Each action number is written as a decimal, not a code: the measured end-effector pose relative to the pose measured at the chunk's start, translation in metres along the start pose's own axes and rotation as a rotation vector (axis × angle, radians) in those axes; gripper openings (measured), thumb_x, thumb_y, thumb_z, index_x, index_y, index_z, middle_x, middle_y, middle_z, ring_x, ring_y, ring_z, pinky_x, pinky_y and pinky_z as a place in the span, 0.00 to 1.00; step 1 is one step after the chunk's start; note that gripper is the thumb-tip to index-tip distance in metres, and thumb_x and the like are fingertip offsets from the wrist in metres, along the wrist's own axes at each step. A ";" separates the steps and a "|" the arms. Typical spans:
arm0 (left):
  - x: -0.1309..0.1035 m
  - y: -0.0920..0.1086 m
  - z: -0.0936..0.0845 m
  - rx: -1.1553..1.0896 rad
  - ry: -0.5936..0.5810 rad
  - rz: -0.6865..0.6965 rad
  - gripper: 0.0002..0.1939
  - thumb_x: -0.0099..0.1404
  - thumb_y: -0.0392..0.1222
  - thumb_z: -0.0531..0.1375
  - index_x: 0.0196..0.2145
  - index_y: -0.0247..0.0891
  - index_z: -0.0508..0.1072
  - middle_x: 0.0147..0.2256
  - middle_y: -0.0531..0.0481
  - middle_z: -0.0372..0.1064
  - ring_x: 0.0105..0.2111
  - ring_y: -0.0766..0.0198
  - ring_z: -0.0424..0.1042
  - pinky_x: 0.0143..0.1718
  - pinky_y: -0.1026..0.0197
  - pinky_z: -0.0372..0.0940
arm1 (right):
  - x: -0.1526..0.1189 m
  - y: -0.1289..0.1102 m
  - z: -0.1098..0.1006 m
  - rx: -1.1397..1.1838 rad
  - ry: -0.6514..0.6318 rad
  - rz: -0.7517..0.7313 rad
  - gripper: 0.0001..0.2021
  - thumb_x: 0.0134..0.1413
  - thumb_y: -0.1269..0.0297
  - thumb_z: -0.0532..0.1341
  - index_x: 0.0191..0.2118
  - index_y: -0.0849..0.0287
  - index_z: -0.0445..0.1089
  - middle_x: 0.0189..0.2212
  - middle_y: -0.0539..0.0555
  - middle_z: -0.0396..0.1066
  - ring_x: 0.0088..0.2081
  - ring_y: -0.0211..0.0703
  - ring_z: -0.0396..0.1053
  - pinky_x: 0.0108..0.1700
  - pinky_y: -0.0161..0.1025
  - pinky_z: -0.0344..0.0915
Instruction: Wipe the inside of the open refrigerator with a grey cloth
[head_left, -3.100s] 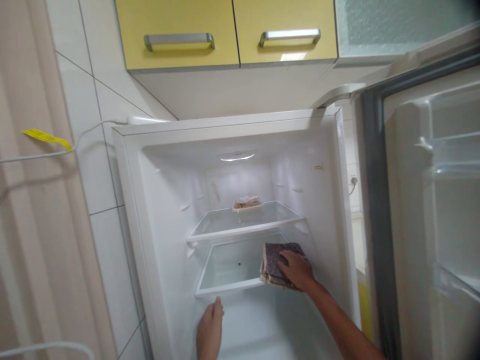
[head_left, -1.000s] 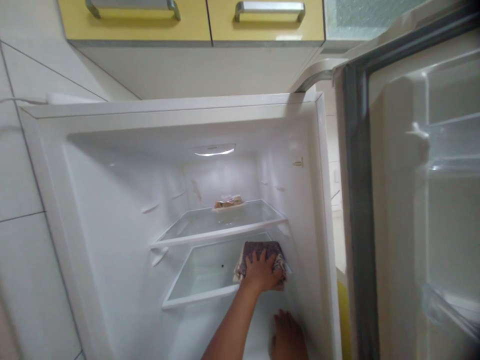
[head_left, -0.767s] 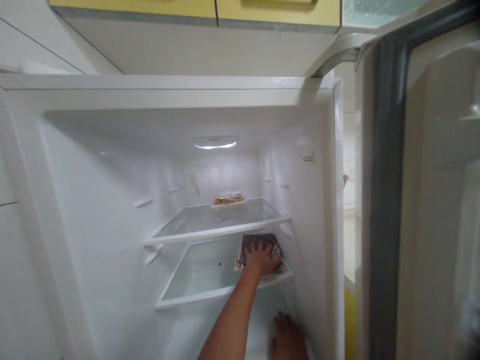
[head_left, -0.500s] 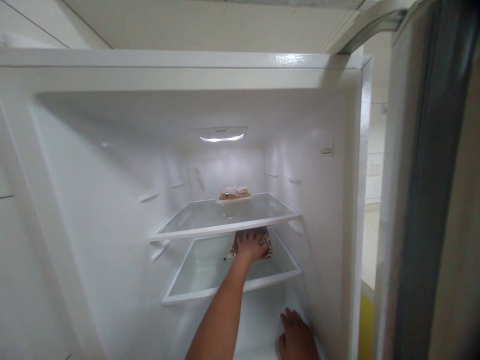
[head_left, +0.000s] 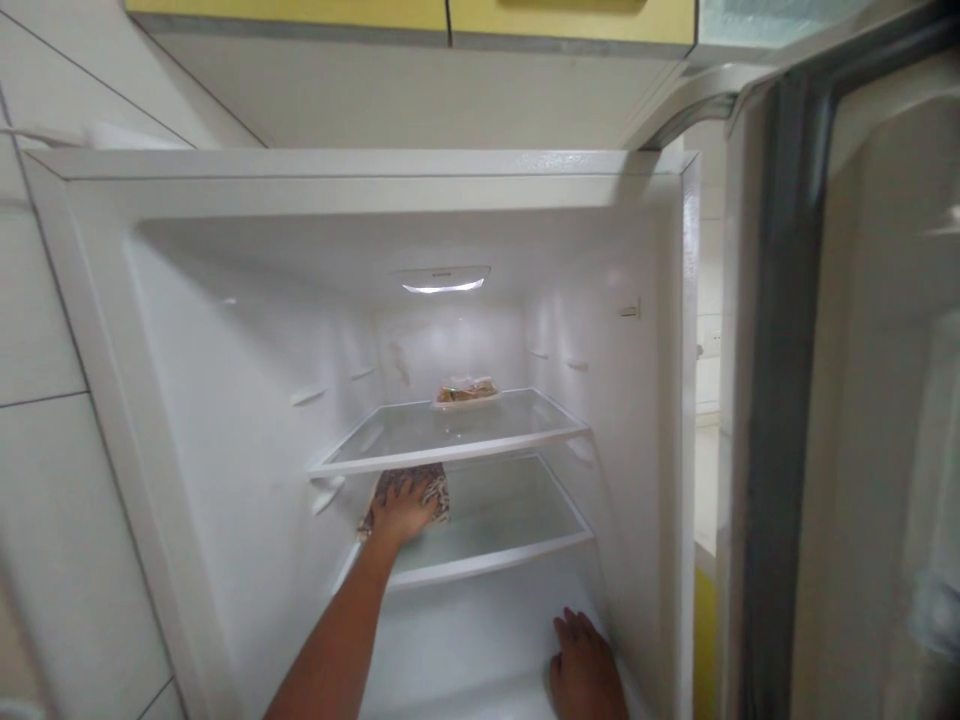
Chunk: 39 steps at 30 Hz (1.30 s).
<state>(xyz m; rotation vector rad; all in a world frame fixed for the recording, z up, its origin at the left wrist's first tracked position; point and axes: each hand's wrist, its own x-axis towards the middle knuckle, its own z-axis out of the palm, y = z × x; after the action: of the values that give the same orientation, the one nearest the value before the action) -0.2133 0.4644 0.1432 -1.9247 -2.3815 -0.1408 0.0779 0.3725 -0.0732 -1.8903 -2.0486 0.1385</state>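
Note:
My left hand (head_left: 405, 512) reaches in over the lower glass shelf (head_left: 495, 510) of a fridge. Its fingers are spread over a brown and white patterned cloth (head_left: 441, 492), pressing it against the left part of the shelf. Some of the cloth shows around the fingers; the rest lies under the palm. Lower down on the right, my right hand (head_left: 586, 668) rests near the fridge's right inner wall with its fingers stretched out. Nothing shows in it.
On the upper glass shelf (head_left: 442, 432) a white tray of wrapped food (head_left: 466, 392) stands at the back. A lamp (head_left: 442, 284) glows under the ceiling. The open fridge door (head_left: 862, 400) stands on the right, with yellow cabinets (head_left: 300, 15) above.
My left hand has slid the cloth leftward across the lower shelf. My right hand has hardly moved. The view has shifted, bringing the yellow cabinets into sight.

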 end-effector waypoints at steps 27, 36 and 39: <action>-0.062 0.188 0.006 -0.151 -0.038 0.458 0.35 0.66 0.64 0.40 0.67 0.56 0.57 0.71 0.45 0.48 0.70 0.39 0.46 0.66 0.29 0.42 | 0.016 0.007 0.029 0.035 0.088 0.043 0.28 0.52 0.75 0.54 0.59 0.59 0.71 0.62 0.58 0.67 0.64 0.52 0.63 0.65 0.47 0.60; -0.122 0.112 -0.001 -0.143 0.033 0.387 0.35 0.66 0.63 0.43 0.67 0.51 0.60 0.70 0.43 0.52 0.69 0.37 0.50 0.67 0.30 0.43 | 0.001 0.004 0.001 0.008 0.103 0.016 0.29 0.53 0.77 0.50 0.60 0.68 0.69 0.58 0.62 0.71 0.60 0.47 0.69 0.63 0.40 0.62; -0.134 0.072 -0.006 -0.098 0.036 0.304 0.34 0.66 0.61 0.44 0.67 0.52 0.59 0.70 0.46 0.52 0.70 0.39 0.49 0.68 0.33 0.43 | -0.003 0.002 -0.007 0.023 0.092 0.011 0.29 0.53 0.77 0.48 0.60 0.69 0.69 0.58 0.62 0.71 0.60 0.46 0.69 0.63 0.38 0.62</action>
<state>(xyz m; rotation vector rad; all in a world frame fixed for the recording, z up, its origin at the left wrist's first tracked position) -0.1150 0.3481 0.1349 -2.2783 -2.0633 -0.2726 0.0820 0.3681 -0.0675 -1.8588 -1.9685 0.0765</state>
